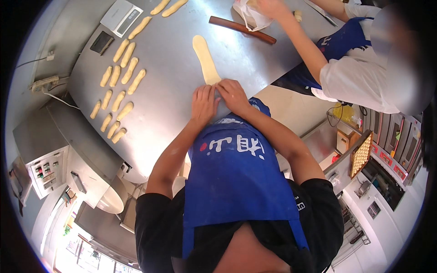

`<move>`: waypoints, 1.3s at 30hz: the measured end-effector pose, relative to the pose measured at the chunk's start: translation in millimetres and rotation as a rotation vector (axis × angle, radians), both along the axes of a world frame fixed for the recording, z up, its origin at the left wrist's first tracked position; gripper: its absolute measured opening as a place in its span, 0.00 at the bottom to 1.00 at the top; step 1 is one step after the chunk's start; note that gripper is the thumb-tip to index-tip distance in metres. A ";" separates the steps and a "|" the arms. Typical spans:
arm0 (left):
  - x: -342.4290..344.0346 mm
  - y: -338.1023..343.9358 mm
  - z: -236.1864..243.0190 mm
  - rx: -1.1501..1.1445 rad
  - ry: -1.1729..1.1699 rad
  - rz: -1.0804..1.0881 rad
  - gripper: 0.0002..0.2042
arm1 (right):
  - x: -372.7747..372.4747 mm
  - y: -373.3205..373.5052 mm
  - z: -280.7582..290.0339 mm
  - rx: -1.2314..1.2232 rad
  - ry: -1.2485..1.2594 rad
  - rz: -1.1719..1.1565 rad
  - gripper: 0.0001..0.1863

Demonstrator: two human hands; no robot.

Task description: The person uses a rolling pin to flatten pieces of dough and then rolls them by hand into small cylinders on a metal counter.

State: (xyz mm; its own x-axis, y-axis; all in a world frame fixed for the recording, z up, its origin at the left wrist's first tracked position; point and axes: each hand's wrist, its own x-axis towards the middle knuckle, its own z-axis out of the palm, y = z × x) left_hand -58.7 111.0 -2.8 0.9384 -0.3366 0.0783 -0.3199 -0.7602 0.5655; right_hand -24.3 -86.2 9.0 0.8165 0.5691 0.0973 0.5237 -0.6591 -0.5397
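Observation:
A long, flattened strip of dough (204,59) lies on the steel table (168,100), stretching away from me. At its near end, by the table's front edge, my left hand (205,104) and my right hand (233,96) sit side by side. The fingers of both hands are bent and closed on that end, hiding its edge. Beyond the strip, a brown rolling pin (241,29) rests at a slant. Several short dough rolls (130,70) are spread in rough rows to the left.
A white scale (121,18) and a small dark device (102,43) stand at the far left. On the right, a co-worker's arm (302,43) reaches over the table to a white plastic bag (251,16). A tray of small round pieces (361,154) is at the lower right.

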 end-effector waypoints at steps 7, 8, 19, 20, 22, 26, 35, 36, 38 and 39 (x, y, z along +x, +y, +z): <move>-0.6 16.5 0.4 0.082 -0.144 -0.140 0.31 | 2.0 -16.3 -2.5 -0.004 -0.228 0.069 0.23; 6.1 15.5 -0.2 0.035 -0.012 -0.102 0.32 | 15.2 -13.8 -12.1 0.077 -0.151 -0.062 0.23; 46.5 -30.3 -18.5 0.172 0.056 0.013 0.43 | 231.9 79.5 -8.7 0.018 0.065 -0.075 0.12; 44.5 -27.8 -19.4 0.170 0.058 0.000 0.43 | 244.3 79.9 -4.4 -0.030 0.270 -0.048 0.09; 44.7 -28.8 -17.5 0.158 0.065 0.006 0.43 | 268.1 80.8 1.2 -0.038 0.395 0.005 0.04; 44.4 -30.3 -15.5 0.122 0.103 0.025 0.43 | 317.9 100.5 15.4 0.038 0.256 0.019 0.05; 134.8 0.6 8.2 -0.380 0.041 0.593 0.23 | 316.1 91.4 -8.4 0.027 0.233 -0.098 0.05; 162.5 9.9 5.6 -0.315 -0.033 0.602 0.23 | 310.2 94.5 -5.6 -0.013 0.220 -0.115 0.08; 203.6 26.5 -5.6 -0.252 -0.116 0.622 0.22 | 295.4 94.6 -1.1 -0.017 0.117 -0.040 0.09; 220.8 35.7 -11.2 -0.158 -0.143 0.577 0.23 | 288.0 95.0 -0.5 -0.019 0.018 0.024 0.11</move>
State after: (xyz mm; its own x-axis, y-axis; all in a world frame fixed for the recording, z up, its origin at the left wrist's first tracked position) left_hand 162.1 146.6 -14.0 0.9422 0.2488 0.2244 0.0374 -0.7437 0.6674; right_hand 263.7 8.7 8.4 0.8039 0.5904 0.0718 0.5300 -0.6565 -0.5367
